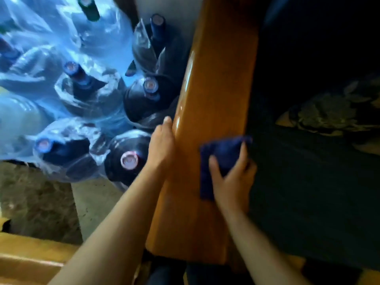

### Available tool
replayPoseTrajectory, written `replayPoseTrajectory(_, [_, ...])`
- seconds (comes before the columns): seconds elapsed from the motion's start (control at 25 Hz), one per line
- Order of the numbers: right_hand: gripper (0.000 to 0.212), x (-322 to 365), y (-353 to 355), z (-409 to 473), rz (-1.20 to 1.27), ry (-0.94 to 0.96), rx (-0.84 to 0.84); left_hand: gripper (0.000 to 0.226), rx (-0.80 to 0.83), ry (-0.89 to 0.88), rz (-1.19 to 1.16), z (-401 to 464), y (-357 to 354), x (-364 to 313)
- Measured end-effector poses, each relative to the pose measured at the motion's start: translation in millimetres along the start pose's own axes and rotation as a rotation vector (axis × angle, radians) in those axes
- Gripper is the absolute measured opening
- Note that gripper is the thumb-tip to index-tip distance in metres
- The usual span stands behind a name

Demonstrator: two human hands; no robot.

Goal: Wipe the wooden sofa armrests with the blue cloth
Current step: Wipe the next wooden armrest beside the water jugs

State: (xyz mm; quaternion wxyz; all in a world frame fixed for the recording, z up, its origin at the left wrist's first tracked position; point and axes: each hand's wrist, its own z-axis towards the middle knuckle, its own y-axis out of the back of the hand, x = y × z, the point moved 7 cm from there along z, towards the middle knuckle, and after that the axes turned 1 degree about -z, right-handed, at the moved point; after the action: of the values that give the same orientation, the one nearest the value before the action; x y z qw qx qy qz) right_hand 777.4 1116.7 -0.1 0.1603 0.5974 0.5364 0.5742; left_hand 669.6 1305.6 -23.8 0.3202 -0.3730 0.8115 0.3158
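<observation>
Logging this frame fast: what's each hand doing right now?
Left hand: open, empty, resting against the outer edge of the wooden armrest.
Right hand: closed on the blue cloth, pressing it onto the armrest's top.

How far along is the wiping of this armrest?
Midway, it seems. The wooden armrest shines with a wet-looking gloss along its far left edge, so that part may be wiped. Now the right hand presses the blue cloth on the near right side, while the left hand rests on the left edge. The end nearest the camera looks duller. No other armrest is in view.
</observation>
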Motion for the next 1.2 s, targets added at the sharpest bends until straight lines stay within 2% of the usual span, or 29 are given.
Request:
replayPoseTrajectory(0.04, [0.098, -6.8, 0.3, -18.9, 0.02, -0.029, 0.033, 0.073, -0.004, 0.009, -0.034, 5.9, -2.6, -4.7])
replayPoseTrajectory(0.12, [0.105, -7.6, 2.9, 8.5, 0.086, -0.088, 0.018, 0.07, -0.03, -0.005, -0.049, 26.8, -5.0, -21.0])
replayPoseTrajectory(0.2, [0.105, 18.1, 0.4, 96.7, 0.155, -0.153, -0.02, 0.059, -0.06, -0.034, -0.043, 47.3, -5.2, -39.7])
replayPoseTrajectory(0.32, [0.089, 75.1, 12.3, 248.7, 0.184, -0.227, -0.052, 0.051, -0.076, -0.059, -0.046, 71.3, -14.6, -66.6])
replayPoseTrajectory(0.4, [0.085, 105.7, 13.9, 305.0, 0.107, -0.229, -0.081, 0.045, -0.08, -0.103, -0.03, 87.6, -22.7, -82.4])
replayPoseTrajectory(0.48, [0.081, 124.7, 16.7, 320.4, -0.042, -0.177, -0.164, 0.047, -0.082, -0.134, 0.005, 96.1, -27.8, -91.9])
replayPoseTrajectory(0.52, [0.078, 132.1, 17.7, 313.8, -0.126, -0.085, -0.205, 0.049, -0.087, -0.139, 0.005, 96.1, -27.0, -92.5])
replayPoseTrajectory(0.6, [0.07, 138.3, 11.0, 269.9, -0.272, 0.25, -0.202, 0.053, -0.086, -0.121, 0.008, 86.4, -22.5, -83.7])
replayPoseTrajectory(0.68, [0.064, 127.6, -12.6, 174.7, -0.398, 0.72, -0.013, 0.055, -0.077, -0.069, -0.016, 67.5, -13.9, -61.0])
replayPoseTrajectory(0.76, [0.06, 102.5, -32.1, 78.3, -0.517, 1.153, 0.276, 0.058, -0.081, 0.006, -0.035, 43.9, -3.4, -35.3])
replayPoseTrajectory(0.8, [0.059, 99.0, -33.2, 71.4, -0.575, 1.31, 0.385, 0.061, -0.082, 0.043, -0.035, 33.7, 2.0, -25.4])
replayPoseTrajectory(0.84, [0.058, 107.2, -32.5, 89.2, -0.608, 1.384, 0.399, 0.063, -0.082, 0.08, -0.052, 26.9, 6.3, -18.3])
replayPoseTrajectory(0.88, [0.059, 123.2, -30.7, 123.5, -0.644, 1.321, 0.356, 0.065, -0.076, 0.116, -0.071, 22.8, 9.5, -12.3])
replayPoseTrajectory(0.96, [0.059, 160.3, -22.2, 198.9, -0.606, 0.984, 0.179, 0.064, -0.041, 0.153, -0.074, 13.6, 13.9, 0.1])
replayPoseTrajectory(1.04, [0.059, 170.5, -22.7, 211.2, -0.524, 0.688, 0.05, 0.065, -0.013, 0.149, -0.097, 2.3, 17.4, 11.2])
replayPoseTrajectory(1.08, [0.059, 163.7, -30.9, 185.3, -0.492, 0.659, 0.026, 0.066, -0.01, 0.147, -0.106, -6.4, 19.0, 18.1])
replayPoseTrajectory(1.2, [0.057, 105.6, -49.3, 41.4, -0.451, 0.847, 0.062, 0.063, -0.046, 0.156, -0.094, -44.7, 27.1, 51.7])
